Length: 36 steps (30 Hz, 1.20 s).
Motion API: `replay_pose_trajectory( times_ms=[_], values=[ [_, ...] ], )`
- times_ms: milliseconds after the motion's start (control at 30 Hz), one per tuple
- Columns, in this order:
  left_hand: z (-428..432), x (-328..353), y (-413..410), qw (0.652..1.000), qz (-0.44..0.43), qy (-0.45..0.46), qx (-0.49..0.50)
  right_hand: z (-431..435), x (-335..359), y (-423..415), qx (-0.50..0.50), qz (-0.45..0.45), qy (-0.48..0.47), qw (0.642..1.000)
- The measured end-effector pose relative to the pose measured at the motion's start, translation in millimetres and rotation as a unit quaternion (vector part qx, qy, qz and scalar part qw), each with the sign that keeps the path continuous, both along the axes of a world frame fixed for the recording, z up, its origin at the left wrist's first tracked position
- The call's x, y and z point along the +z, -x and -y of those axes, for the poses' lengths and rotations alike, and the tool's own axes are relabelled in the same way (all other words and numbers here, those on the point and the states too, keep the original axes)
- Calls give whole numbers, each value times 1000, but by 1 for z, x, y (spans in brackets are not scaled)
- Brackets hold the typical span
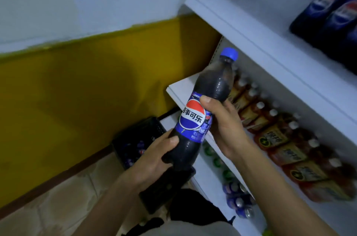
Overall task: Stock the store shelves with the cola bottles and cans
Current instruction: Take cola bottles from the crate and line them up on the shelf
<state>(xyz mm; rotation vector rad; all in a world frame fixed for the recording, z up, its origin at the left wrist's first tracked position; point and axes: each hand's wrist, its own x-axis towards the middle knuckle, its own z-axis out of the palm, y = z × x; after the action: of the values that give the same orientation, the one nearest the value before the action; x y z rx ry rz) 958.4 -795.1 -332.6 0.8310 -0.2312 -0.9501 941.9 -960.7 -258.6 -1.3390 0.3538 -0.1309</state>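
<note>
I hold a dark cola bottle (202,112) with a blue cap and a blue label, tilted in front of the white shelves. My left hand (156,156) grips its base from the left. My right hand (222,125) wraps the label and shoulder from the right. On the top shelf (251,28) at the far right stand several cola bottles (332,13). A black crate (139,141) on the floor to the left holds more cola bottles. Blue cans (237,199) lie on the lowest shelf.
The middle shelf holds rows of red and yellow tea bottles (280,135) with white caps. Green cans (218,160) sit on the lowest shelf beyond the blue ones. A yellow and white wall (77,81) runs on the left, tiled floor below.
</note>
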Motion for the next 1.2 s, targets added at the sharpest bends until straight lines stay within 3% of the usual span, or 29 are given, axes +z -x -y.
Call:
replay_pose_trajectory(
  times_ms=[67, 167, 267, 333, 433, 533, 600, 733, 1000, 1200],
  values=[
    [25, 11, -11, 992, 74, -77, 61, 21, 26, -7, -20, 40, 65, 997],
    [63, 40, -31, 951, 247, -142, 116, 56, 68, -20, -13, 98, 164, 982],
    [102, 80, -59, 881, 406, -202, 136, 89, 108, -31, -10, 137, 232, 963],
    [126, 103, -78, 846, 458, -217, 168, 111, 134, -41, -9, 142, 264, 954],
    [158, 125, -95, 841, 468, -177, 207, 151, 158, -53, 9, 105, 323, 940],
    [188, 138, -107, 827, 493, -167, 212, 178, 161, -53, 11, 40, 442, 896],
    [215, 144, -117, 830, 495, -162, 200, 189, 159, -51, -19, 20, 473, 881],
    [264, 149, -143, 827, 511, -161, 170, 228, 158, -66, -59, 1, 444, 894],
    [328, 145, -189, 774, 581, -232, 97, 289, 135, -101, -69, -10, 414, 908],
    [360, 135, -203, 779, 580, -227, 70, 320, 115, -118, -97, -25, 416, 904]
  ],
)
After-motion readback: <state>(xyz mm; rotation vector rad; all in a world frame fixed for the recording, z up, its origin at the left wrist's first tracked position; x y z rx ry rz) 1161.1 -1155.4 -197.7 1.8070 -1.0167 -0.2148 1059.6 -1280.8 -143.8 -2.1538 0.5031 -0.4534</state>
